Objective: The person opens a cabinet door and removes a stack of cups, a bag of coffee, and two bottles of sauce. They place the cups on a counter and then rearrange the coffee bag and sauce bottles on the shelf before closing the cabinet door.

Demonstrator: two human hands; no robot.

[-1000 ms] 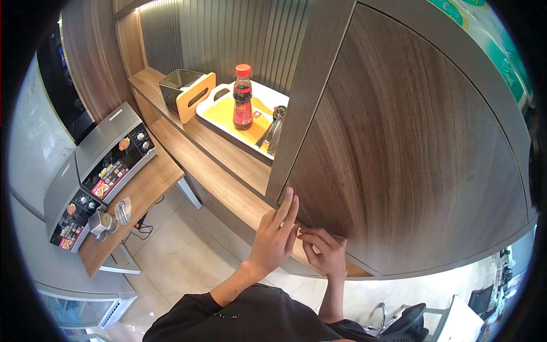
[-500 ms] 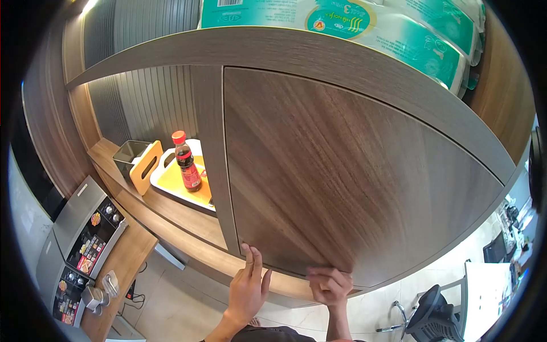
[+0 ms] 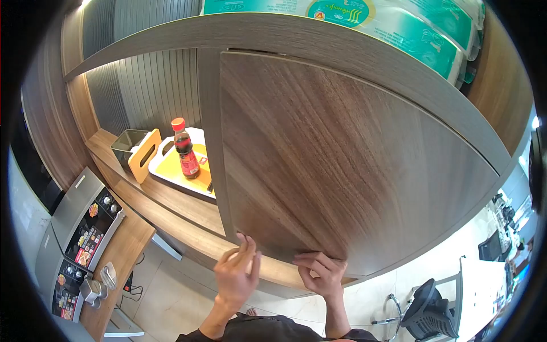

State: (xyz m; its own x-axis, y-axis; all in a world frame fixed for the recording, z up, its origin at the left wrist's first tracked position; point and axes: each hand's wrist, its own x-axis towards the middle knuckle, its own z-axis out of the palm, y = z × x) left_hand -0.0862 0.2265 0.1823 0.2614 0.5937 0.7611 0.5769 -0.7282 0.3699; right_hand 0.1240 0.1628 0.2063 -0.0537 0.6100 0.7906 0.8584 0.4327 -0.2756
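Both hands are up at the bottom edge of a big brown cupboard door (image 3: 347, 165). The door shows no knob, so the bottom edge is the only place to hold.

The right hand (image 3: 322, 272) has its fingers bent tight on that edge, near the middle, and seems to grip it. The left hand (image 3: 236, 275) is by the door's bottom left corner. Its fingers are loose and a little bent, and only the tips touch the wood.

To the left, on the open shelf (image 3: 171, 199), a red-capped bottle (image 3: 186, 149) stands up in a white tray (image 3: 162, 171), so it cannot slide off. A dark box (image 3: 128, 145) sits just beside the tray. Green packs (image 3: 399, 25) lie on top of the cupboard.
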